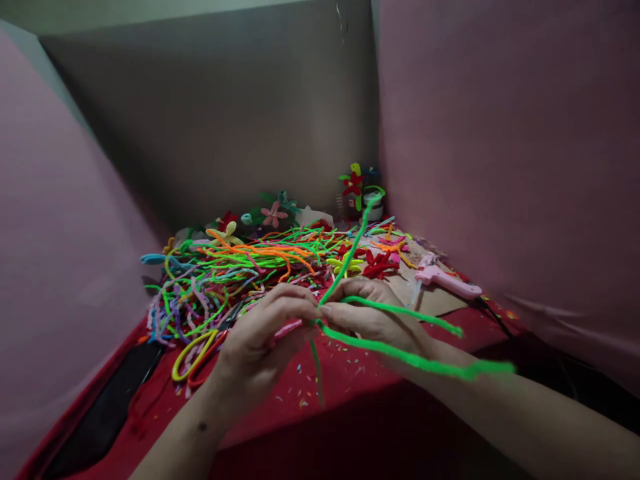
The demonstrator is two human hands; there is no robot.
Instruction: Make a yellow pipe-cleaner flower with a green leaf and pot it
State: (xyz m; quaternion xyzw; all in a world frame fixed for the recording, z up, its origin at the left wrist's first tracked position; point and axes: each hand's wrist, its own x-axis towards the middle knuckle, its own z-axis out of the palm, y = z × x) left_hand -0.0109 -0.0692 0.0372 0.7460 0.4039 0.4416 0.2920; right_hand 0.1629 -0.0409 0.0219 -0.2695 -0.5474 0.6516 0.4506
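Observation:
Bright green pipe cleaners [395,353] meet at one point between my two hands, their free ends fanning up and out to the right. My left hand [270,327] pinches them at that meeting point. From the other side my right hand [373,310] closes on the same spot, thumb and fingertips almost touching the left fingertips. One green end stands up past the right hand, two stretch across the right wrist, and a darker strand hangs below. Just left of my left hand lie scissors [195,357] with yellow and red handles.
A large heap of coloured pipe cleaners [250,257] covers the table's left and middle. A pink glue gun [447,279] rests on cardboard [435,303] at right. Finished pipe-cleaner flowers [273,215] stand behind. A black phone-like slab [107,407] lies at left; pink panels [510,147] wall the sides.

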